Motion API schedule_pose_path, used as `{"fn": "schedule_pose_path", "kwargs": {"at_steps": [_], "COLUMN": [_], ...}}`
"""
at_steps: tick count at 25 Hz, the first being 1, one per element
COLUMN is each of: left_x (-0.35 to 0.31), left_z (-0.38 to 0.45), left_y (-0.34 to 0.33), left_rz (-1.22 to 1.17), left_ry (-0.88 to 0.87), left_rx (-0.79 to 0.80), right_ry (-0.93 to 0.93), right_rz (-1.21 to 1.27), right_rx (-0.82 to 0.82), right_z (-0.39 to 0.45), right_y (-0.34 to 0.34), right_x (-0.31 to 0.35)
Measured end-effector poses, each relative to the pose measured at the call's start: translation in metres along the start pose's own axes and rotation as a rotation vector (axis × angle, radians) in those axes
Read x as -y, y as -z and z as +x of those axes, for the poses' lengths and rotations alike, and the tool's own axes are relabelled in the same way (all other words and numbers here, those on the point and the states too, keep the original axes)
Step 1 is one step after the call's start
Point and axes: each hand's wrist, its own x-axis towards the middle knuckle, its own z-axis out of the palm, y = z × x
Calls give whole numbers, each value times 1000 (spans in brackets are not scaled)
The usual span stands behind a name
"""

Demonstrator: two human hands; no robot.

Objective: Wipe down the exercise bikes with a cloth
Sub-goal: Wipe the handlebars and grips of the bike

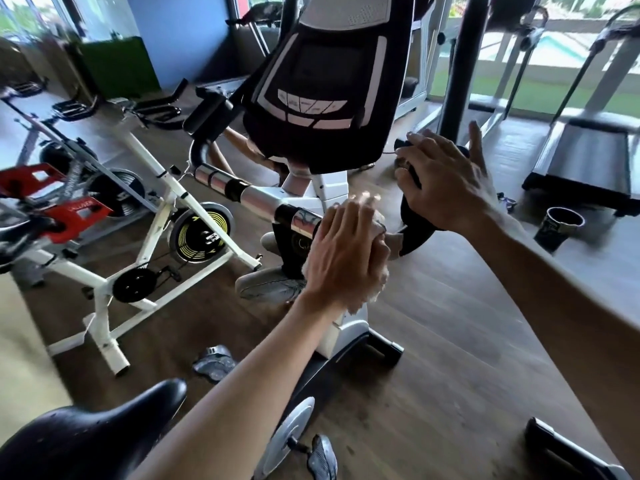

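From the head camera we see our left hand laid flat over a pale cloth, fingers together and slightly curled, pressing the cloth against the handlebar of the exercise bike in front of us. The cloth shows along the far edge of that hand and hangs below the palm; the fingertips are blurred. The shiny chrome section of the bar runs away from the hand to the left and up, with black bands between the silver parts.

Our right hand is just beyond and to the right of the left one, fingers wrapped around the black grip at the right end of the bar, thumb pointing up. Above both hands rises the bike's black console with its row of pale buttons.

Below the left forearm sit the black saddle and a pedal. Well to the left of the left hand stands a white spin bike with a yellow-ringed flywheel. To the right of the right hand, a dark cup stands on the wooden floor, near a treadmill.
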Motion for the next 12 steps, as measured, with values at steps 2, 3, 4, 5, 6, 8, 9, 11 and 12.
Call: {"fn": "schedule_pose_path", "kwargs": {"at_steps": [2,3,4,5,6,8,9,11,12], "left_x": [-3,-2,3,11,20,41,43,23,8], "left_z": [3,4,4,4,5,9,9,3,1], "left_y": [-12,-17,-21,-22,-21,-21,-22,-28,-32], "left_rz": [32,34,35,33,18,-43,-70,-53,-29], "left_ry": [16,2,-29,-87,-160,-281,-286,-120,-27], "left_rx": [22,6,-19,-50,-76,-90,-105,-195,-212], "right_ry": [-23,-33,-43,-52,-59,-86,-101,-131,-148], "right_rz": [-13,-15,-11,-6,-3,-4,-9,-34,-45], "right_rx": [-11,-17,-19,-17,-15,-24,-30,-27,-26], "right_z": [0,0,0,0,-1,-3,-4,-6,-7], "right_y": [-2,-3,-4,-3,-3,-3,-4,-6,-6], "right_x": [2,3,4,4,4,6,8,12,14]}}
